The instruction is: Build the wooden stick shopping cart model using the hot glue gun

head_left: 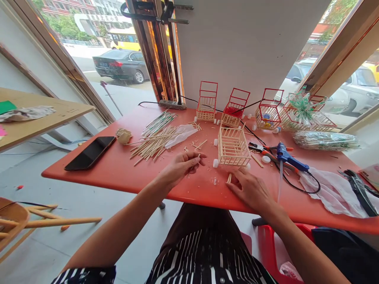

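Note:
My left hand (187,165) is closed in a pinch over the table, thumb and forefinger around a short wooden stick (199,156), of which only a small end shows. Low over the table's front part, my right hand (247,186) has its thumb and fingers closed on short wooden stick pieces (229,178). Just beyond it stands a small cart (233,146) built of plain wooden sticks, with white round wheels (216,163). My right fingers are close to its near side; whether they touch it I cannot tell.
Loose sticks (154,144) lie left on the red table (124,177), near a phone (90,153) and a crumpled brown lump (123,136). Right are pliers (260,148) and a corded blue glue gun (291,158). Several red-handled carts (207,104) line the back.

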Motion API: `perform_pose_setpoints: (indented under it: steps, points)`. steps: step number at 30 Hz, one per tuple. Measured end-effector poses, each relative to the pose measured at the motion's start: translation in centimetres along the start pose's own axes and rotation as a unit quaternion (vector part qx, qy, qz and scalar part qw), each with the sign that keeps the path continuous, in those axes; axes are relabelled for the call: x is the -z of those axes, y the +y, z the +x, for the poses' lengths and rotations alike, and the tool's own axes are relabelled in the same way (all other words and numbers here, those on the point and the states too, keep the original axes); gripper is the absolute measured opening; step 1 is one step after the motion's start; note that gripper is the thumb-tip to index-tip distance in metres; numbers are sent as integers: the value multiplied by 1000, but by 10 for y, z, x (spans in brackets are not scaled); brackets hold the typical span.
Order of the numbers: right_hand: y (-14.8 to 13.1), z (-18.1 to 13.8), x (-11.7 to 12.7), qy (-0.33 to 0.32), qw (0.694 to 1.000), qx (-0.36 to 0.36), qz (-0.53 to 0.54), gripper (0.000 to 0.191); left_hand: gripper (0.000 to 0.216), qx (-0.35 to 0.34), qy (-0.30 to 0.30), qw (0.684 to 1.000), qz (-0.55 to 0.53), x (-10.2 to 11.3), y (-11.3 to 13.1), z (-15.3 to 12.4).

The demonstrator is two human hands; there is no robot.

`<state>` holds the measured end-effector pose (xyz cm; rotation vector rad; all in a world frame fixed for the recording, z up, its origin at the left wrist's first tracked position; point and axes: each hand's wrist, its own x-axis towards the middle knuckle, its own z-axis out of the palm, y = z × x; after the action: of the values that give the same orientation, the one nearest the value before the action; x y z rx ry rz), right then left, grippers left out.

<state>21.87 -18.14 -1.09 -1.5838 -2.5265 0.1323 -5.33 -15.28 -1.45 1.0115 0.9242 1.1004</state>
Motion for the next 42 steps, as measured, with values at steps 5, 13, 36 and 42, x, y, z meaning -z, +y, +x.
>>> perform_pose_setpoints:
  steps: [5,13,36,42]
  points:
    - [3,-2,-6,25,999,-1,35,16,25,-113,142,921,345,45,29,41]
    - [4,-1,-7,22,999,-7,45,22,35,-122,70,772,620,52,20,85]
    - [-1,-1,0,-24,999,-14,27,30,9,-166,106,798,569,31,19,114]
    - [14,-13,23,18,996,33,79,24,7,-314,114,855,396,7,54,100]
